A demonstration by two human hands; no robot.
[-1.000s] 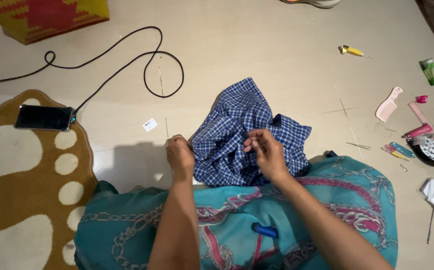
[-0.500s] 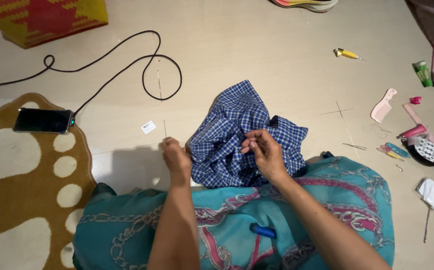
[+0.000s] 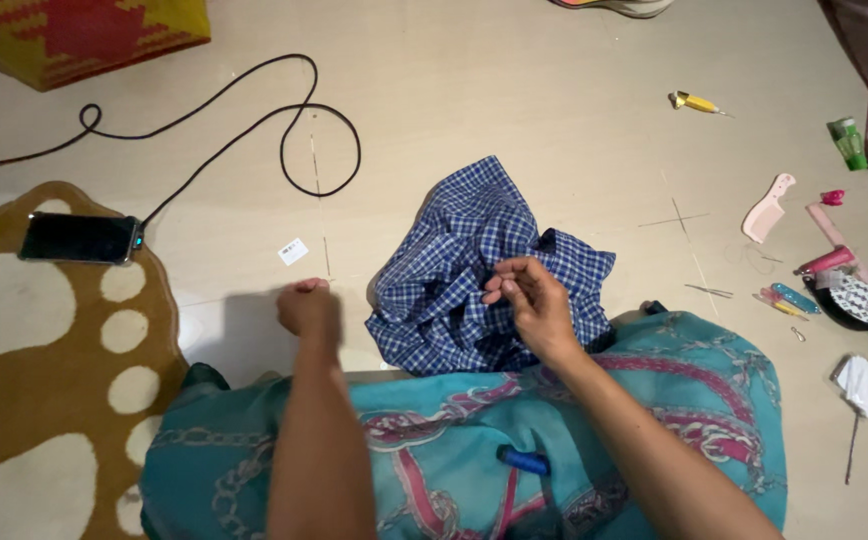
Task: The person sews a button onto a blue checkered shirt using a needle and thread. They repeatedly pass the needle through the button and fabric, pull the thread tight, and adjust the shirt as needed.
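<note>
While the person sat on the floor with a turquoise patterned cloth over the lap, the blue checked shirt lay crumpled just in front of the knees, between the two hands and a little beyond them. The right hand rested on the shirt, its fingertips pinched together on a fold of the fabric. The left hand was closed into a fist, apart from the shirt and off to the left of it, as if it drew a thread tight; the thread itself and any needle were too thin to see, so I cannot tell if it held one. A spool of blue thread lay on the lap, near the right forearm. I judged that the sewing on the shirt was in the middle: the cloth was gripped at one spot and was not folded or put aside, and how many stitches were made could not be seen. To the far right of the right hand lay a pink comb and other small tools, and to the left of the left hand a phone on a brown rug with a black cable.
</note>
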